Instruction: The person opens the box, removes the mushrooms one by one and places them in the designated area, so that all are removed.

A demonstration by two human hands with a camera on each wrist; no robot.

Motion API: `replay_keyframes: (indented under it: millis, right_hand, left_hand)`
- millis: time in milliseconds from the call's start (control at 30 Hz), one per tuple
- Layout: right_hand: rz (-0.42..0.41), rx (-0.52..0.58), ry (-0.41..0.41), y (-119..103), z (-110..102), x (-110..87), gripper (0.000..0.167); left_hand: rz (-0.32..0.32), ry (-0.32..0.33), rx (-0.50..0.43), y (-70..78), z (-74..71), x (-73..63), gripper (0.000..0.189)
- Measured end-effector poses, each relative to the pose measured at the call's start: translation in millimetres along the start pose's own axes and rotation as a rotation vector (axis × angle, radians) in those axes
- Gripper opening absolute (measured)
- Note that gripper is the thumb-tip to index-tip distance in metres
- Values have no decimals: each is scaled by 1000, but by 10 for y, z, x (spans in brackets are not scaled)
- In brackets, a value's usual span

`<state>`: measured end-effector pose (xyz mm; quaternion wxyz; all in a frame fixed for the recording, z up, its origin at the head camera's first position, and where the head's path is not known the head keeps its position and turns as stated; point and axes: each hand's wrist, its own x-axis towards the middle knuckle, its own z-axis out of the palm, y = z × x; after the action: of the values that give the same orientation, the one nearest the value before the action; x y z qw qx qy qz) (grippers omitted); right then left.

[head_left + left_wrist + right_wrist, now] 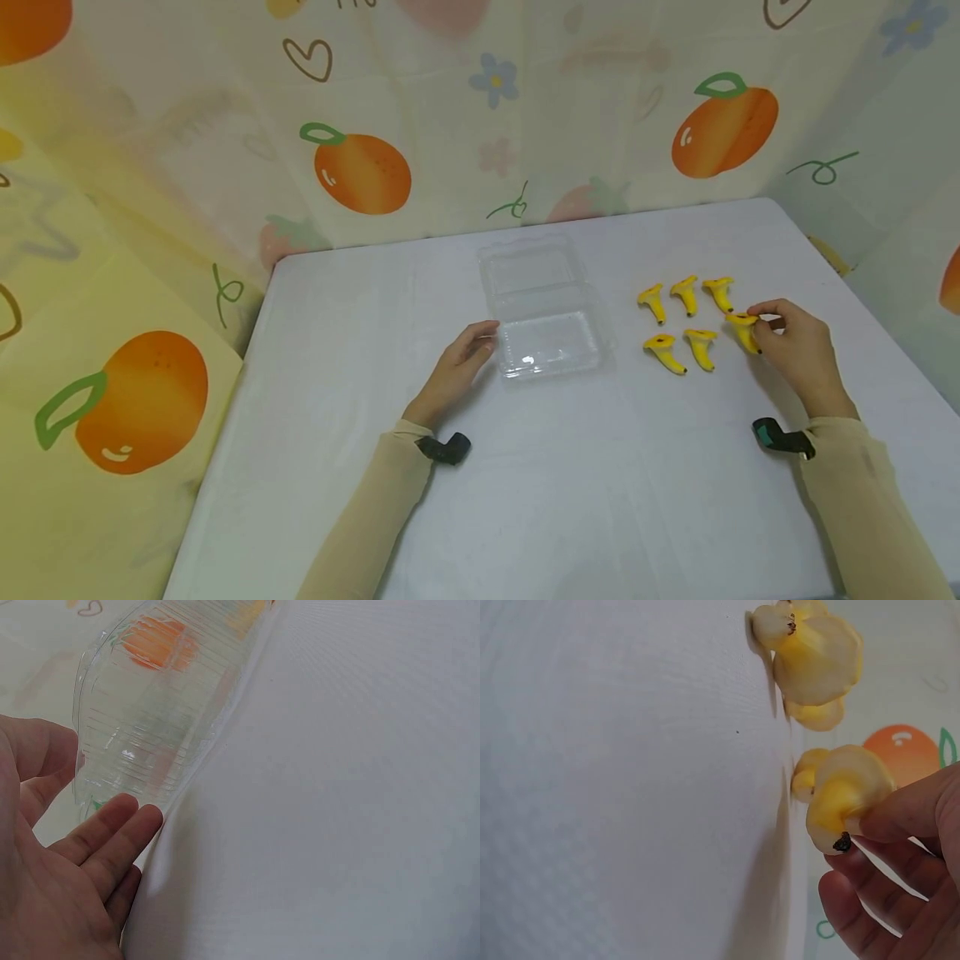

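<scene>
My right hand (798, 346) pinches a yellow banana-shaped toy (742, 332) with a flared top and a dark tip. In the right wrist view the thumb and fingers meet at the side of this held toy banana (840, 802), near its dark end. Several more toy bananas (701, 348) lie in two rows to its left. A clear plastic clamshell box (551, 342) lies with its lid raised back, nothing inside its tray. My left hand (457, 371) is at the box's left edge, fingers extended, fingertips right at the rim.
A white cloth covers the table (585, 492). Behind it hangs a curtain (450, 100) printed with oranges, hearts and flowers, which also runs down the left side. A black strap device sits on each wrist.
</scene>
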<state>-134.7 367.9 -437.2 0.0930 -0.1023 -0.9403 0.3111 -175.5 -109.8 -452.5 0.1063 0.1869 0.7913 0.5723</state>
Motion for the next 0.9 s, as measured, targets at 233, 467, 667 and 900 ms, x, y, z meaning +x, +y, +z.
replay_keyframes:
  millis: [233,467,667,900]
  right_hand:
    - [49,-17,-63,6,3,5,33]
    - [57,-55,-84,19,12,-4,33]
    - [44,-66,-97,34,-2,-15,31]
    - [39,-68,-111,19,-28,-17,32]
  left_hand:
    - [8,20,5,-235,27,64,41]
    - [7,21,5,-234,26,60,40]
    - [2,21,-11,-230,26,66,40]
    - [-8,30,6,-238,32,68,40]
